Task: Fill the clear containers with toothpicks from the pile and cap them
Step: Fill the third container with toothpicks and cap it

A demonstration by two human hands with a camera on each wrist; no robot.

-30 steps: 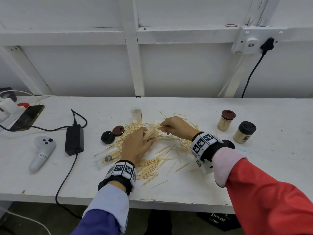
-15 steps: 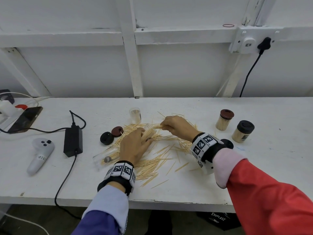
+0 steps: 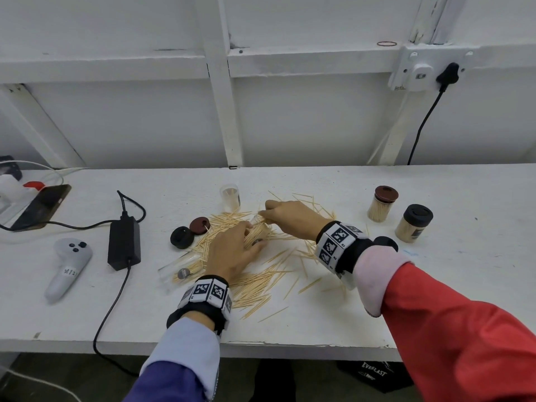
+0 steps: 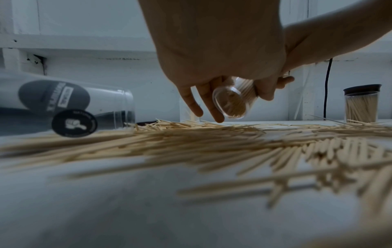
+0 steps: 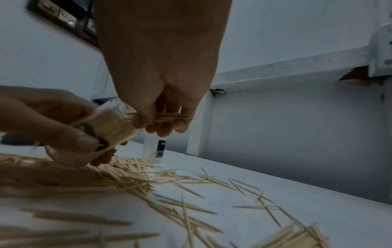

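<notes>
My left hand point(image 3: 235, 250) grips a clear container point(image 5: 110, 129) tilted on its side just above the toothpick pile point(image 3: 261, 274), its mouth toward my right hand. The container's clear base point(image 4: 230, 104) faces the left wrist camera, and it is mostly full of toothpicks. My right hand point(image 3: 287, 216) pinches a small bundle of toothpicks point(image 5: 161, 117) with its tips at the container's mouth. Another clear container point(image 3: 177, 269) lies on its side left of the pile. A third one point(image 3: 230, 195) stands upright behind the pile. Two loose caps, black point(image 3: 181, 237) and dark red point(image 3: 200, 224), lie nearby.
Two filled, capped containers point(image 3: 381, 204) point(image 3: 414, 223) stand at the right. A black power adapter point(image 3: 124, 242) with its cable, a white controller point(image 3: 68, 266) and a phone point(image 3: 40, 206) lie at the left. The table's front edge point(image 3: 261, 346) is near my forearms.
My left hand has lifted the container off the pile and tilted it toward my right hand. The right hand's bundle of toothpicks now meets the container's mouth.
</notes>
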